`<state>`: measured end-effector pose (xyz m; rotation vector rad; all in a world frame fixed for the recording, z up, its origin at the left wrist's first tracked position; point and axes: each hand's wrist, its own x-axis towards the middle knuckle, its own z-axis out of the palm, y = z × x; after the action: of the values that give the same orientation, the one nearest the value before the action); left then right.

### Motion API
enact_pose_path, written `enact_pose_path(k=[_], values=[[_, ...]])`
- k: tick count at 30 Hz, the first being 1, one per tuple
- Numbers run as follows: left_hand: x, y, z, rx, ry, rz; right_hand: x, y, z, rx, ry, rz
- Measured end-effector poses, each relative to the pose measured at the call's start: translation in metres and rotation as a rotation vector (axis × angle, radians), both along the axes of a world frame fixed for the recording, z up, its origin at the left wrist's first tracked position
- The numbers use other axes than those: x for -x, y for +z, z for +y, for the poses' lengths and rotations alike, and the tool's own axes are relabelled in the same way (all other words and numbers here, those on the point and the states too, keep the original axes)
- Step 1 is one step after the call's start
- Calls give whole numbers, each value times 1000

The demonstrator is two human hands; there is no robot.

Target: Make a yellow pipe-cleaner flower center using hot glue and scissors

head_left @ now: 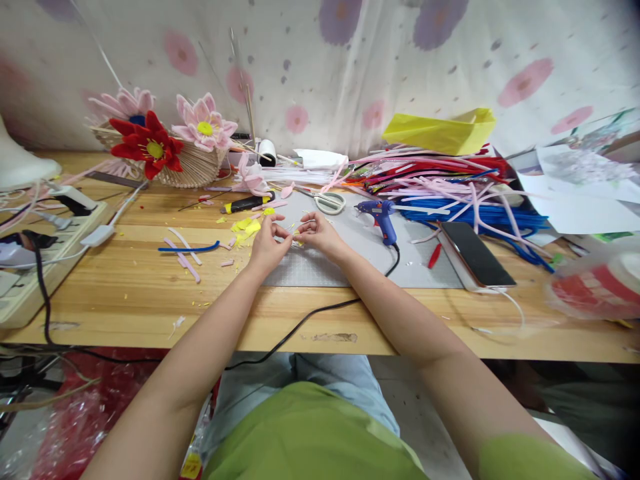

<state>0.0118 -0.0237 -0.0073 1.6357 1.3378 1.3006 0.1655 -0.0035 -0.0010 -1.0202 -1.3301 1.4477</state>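
Over the left part of the grey cutting mat (320, 275), my left hand (271, 245) and my right hand (320, 235) meet fingertip to fingertip. Both are closed in a pinch on a small, thin, pale yellowish-white piece (296, 233), too small to name and mostly covered by the fingers. Yellow scraps (246, 229) lie just left of my left hand. Behind the hands are scissors (330, 203) with pale handles and a black-and-yellow utility knife (247, 203). A blue hot glue gun (379, 217) rests on the mat to the right of my right hand.
Fuzzy-stem flowers, one red (147, 143) and one pink (204, 123), stand at back left. Bundles of pipe cleaners (470, 207) fill the back right near a phone (477, 253). A power strip (50, 257) sits left; a black cord (320, 310) crosses the table's front.
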Motion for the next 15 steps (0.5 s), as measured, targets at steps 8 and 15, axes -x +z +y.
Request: enact_pose_path(k=[8,15], values=[[1,-1,0,-1,-7,-7,0,-2,2,-19,-1,-9],[1,-1,0,-1,-20,22,0,-1,1,-22,-6,-4]])
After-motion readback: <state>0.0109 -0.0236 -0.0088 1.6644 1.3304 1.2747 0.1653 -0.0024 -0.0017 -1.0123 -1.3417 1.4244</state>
